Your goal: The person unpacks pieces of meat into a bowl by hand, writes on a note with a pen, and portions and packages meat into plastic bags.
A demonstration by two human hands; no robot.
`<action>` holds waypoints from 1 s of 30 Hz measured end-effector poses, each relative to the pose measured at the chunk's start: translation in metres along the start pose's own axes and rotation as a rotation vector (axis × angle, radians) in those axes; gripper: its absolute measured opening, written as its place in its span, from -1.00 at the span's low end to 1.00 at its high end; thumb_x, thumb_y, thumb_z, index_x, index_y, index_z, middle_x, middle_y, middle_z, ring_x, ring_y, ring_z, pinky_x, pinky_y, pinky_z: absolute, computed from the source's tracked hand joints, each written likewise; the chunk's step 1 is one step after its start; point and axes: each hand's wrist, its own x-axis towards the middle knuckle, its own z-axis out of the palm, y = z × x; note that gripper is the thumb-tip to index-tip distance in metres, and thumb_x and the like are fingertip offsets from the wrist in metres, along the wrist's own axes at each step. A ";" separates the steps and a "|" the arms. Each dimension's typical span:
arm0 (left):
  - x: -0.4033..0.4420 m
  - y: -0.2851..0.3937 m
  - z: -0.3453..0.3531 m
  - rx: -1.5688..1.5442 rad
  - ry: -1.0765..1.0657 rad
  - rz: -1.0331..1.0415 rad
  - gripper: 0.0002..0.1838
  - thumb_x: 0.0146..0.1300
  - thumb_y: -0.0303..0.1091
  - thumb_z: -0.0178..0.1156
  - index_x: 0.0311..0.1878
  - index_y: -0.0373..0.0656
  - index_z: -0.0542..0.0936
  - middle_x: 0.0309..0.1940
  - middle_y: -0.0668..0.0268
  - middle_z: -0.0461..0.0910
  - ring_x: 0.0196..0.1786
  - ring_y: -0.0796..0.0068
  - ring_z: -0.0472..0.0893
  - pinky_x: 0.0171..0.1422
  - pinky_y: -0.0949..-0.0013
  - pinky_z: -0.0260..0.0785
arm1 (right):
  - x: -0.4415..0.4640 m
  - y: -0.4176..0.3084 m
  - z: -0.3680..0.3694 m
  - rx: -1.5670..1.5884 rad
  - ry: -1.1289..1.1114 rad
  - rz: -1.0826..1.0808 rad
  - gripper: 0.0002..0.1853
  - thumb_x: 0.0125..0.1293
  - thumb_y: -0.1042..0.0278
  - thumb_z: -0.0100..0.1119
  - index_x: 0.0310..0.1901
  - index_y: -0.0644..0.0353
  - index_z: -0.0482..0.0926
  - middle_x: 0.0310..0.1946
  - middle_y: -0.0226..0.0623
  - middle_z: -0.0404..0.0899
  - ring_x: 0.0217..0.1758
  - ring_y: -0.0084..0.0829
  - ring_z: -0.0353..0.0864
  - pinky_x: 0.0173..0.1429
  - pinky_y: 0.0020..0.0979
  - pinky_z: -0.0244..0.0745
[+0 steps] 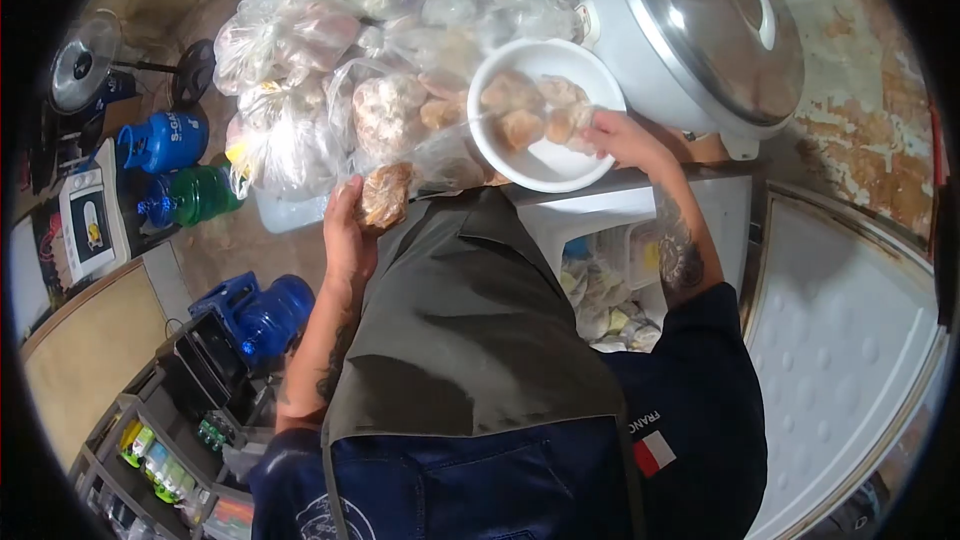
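Observation:
My left hand (349,235) grips a small clear-wrapped packet of brown food (386,197), held just above the table's near edge. Inside the white bowl (546,173) lie several pale brown lumps (521,127) that look wrapped in clear plastic. My right hand (628,142) reaches over the bowl's right rim, its fingers closed at the rightmost pale lump (568,126). A knotted plastic bag of pinkish-white food (388,112) sits left of the bowl, between it and my left hand.
More filled plastic bags (285,35) crowd the table's far left. A large white cooker with a metal lid (700,30) stands right of the bowl. Below the bowl, an open chest freezer (735,230) holds bagged items, its lid (850,340) to the right. Blue water jugs (275,315) stand at left.

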 end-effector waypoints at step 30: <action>0.002 -0.011 0.003 0.120 -0.056 0.036 -0.63 0.47 -0.11 0.17 0.13 -0.20 0.49 0.00 0.20 0.64 0.00 0.31 0.69 0.06 0.13 0.60 | -0.004 0.007 0.059 -0.159 0.548 -0.289 -0.56 0.10 0.44 0.37 0.06 0.15 0.56 0.13 -0.11 0.52 0.21 -0.01 0.53 0.28 -0.15 0.46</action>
